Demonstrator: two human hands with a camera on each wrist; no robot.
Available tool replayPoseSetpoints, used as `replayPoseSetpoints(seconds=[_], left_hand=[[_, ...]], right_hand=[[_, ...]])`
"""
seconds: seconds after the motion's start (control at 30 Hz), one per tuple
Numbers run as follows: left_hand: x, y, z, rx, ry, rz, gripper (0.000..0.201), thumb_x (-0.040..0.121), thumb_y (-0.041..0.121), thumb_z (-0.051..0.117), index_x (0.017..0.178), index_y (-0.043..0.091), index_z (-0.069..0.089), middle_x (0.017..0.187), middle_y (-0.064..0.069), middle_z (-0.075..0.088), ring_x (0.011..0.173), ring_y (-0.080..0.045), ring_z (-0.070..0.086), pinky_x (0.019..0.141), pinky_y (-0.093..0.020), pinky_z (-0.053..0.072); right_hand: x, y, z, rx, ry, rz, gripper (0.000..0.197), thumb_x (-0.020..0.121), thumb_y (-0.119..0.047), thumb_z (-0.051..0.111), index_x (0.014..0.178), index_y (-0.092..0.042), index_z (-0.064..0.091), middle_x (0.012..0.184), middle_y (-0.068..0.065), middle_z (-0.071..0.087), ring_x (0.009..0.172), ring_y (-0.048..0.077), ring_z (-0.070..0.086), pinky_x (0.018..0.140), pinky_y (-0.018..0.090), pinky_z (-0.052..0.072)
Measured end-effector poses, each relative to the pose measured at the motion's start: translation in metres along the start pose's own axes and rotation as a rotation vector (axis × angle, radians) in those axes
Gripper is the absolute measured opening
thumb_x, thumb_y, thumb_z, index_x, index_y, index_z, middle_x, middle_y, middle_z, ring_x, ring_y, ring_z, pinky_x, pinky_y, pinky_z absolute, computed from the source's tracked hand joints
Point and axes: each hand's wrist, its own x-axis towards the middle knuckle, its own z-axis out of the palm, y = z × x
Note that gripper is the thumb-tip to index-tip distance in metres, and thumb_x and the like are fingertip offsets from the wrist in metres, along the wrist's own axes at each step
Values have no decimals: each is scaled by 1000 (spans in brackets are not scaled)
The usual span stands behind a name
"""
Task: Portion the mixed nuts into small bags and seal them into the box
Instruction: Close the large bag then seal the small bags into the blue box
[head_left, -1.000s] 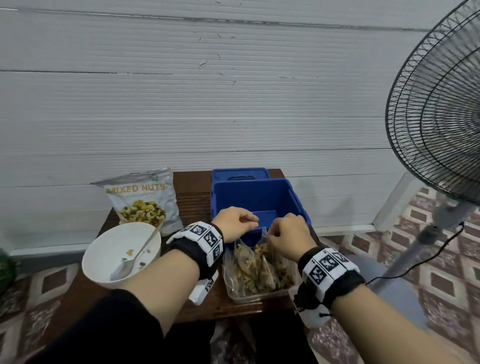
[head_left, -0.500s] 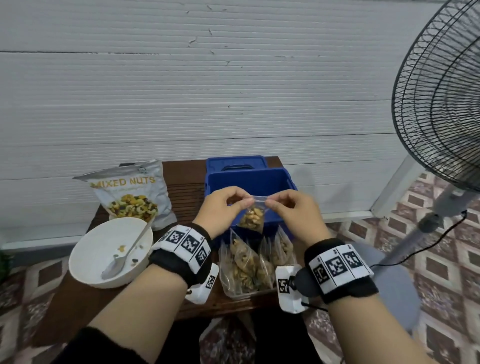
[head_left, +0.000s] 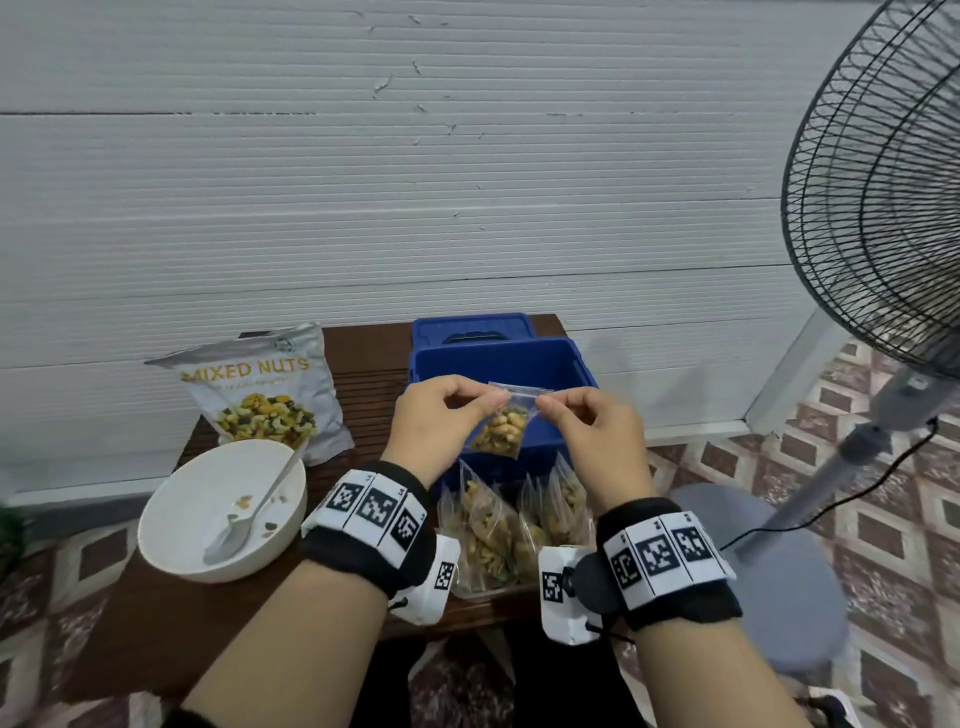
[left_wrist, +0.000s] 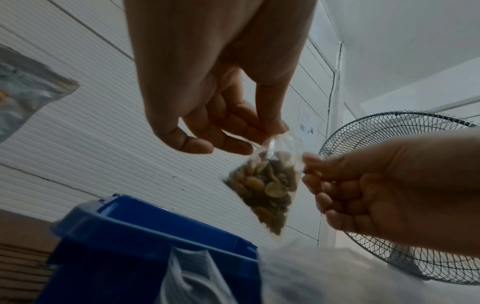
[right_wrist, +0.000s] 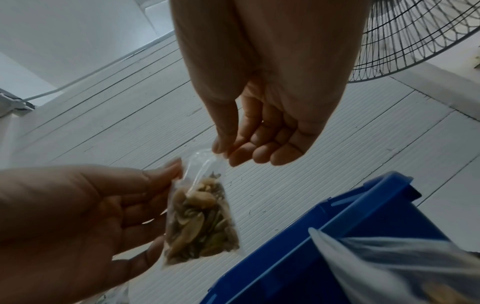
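A small clear bag of mixed nuts hangs in the air over the near edge of the open blue box. My left hand pinches the bag's top left corner. My right hand pinches its top right corner. Several filled small bags stand in a clear tray in front of the box, between my wrists. The box's blue lid lies behind it.
A silver "MIXED NUTS" pouch stands at the back left of the brown table. A white bowl with a spoon and a few nuts sits at the left. A standing fan is at the right.
Both hands lifted one small bag out of the tray and raised it to the box's near edge. The hands now hold its top corners slightly wider apart.
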Motion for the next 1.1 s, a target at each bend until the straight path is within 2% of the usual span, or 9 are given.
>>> replayPoseSetpoints(seconds=[0.07, 0.17, 0.27, 0.4, 0.57, 0.73, 0.9, 1.03, 1.1], left_hand=[[-1, 0, 0, -40, -1, -16, 4, 81, 26, 74, 79, 28, 73, 84, 14, 72, 83, 9, 63, 71, -2, 43], [-2, 2, 1, -44, -30, -7, 6, 84, 22, 72, 82, 28, 73, 85, 15, 71, 82, 10, 62, 71, 0, 43], [-3, 2, 3, -12, -28, 12, 12, 86, 21, 70, 79, 31, 70, 83, 16, 69, 81, 9, 61, 74, -4, 44], [-3, 2, 4, 11, 27, 17, 13, 88, 22, 67, 78, 30, 68, 84, 15, 68, 84, 2, 61, 77, -12, 44], [-4, 2, 5, 49, -14, 42, 6, 90, 24, 64, 88, 22, 70, 92, 12, 69, 86, 4, 61, 72, -3, 42], [-6, 2, 7, 32, -40, 80, 5, 88, 23, 67, 89, 18, 69, 85, 10, 68, 78, 8, 59, 68, -3, 41], [-2, 6, 6, 81, -24, 128, 3, 88, 18, 67, 85, 19, 68, 83, 13, 66, 77, 16, 55, 69, -1, 38], [-1, 6, 5, 98, -74, 116, 7, 90, 19, 64, 87, 22, 69, 88, 14, 67, 81, 14, 57, 71, 0, 38], [1, 4, 4, 110, -97, 92, 12, 93, 20, 60, 91, 27, 69, 90, 18, 67, 85, 12, 58, 73, 0, 39]], right_hand=[[-2, -1, -2, 16, -13, -3, 13, 89, -19, 66, 77, -23, 67, 78, -8, 67, 77, 5, 62, 71, 20, 47], [-3, 1, -3, 14, -9, -16, 19, 91, -15, 63, 75, -26, 62, 79, -7, 66, 80, 10, 62, 76, 26, 50], [-4, 1, 0, 8, 5, -47, 19, 92, -13, 61, 77, -26, 60, 81, -5, 64, 82, 14, 61, 78, 31, 50], [-4, -2, 0, 58, -21, -78, 8, 91, -17, 61, 84, -20, 63, 85, -4, 65, 84, 11, 59, 78, 24, 48], [-4, -2, 1, 39, -91, -100, 10, 91, -17, 62, 82, -23, 63, 83, -6, 64, 80, 9, 58, 73, 20, 45], [-3, -3, 1, 19, -82, -152, 13, 90, -12, 61, 83, -22, 61, 85, -4, 62, 82, 12, 56, 76, 23, 45], [-2, -3, 2, 26, -102, -131, 3, 88, -19, 66, 85, -18, 66, 83, -7, 65, 81, 8, 59, 73, 18, 45], [1, -6, 2, -42, -50, -201, 11, 87, -12, 65, 81, -20, 62, 81, -8, 61, 77, 2, 55, 69, 11, 40], [2, -6, 1, -38, -55, -186, 10, 88, -11, 64, 81, -19, 63, 82, -7, 62, 78, 3, 55, 71, 15, 42]])
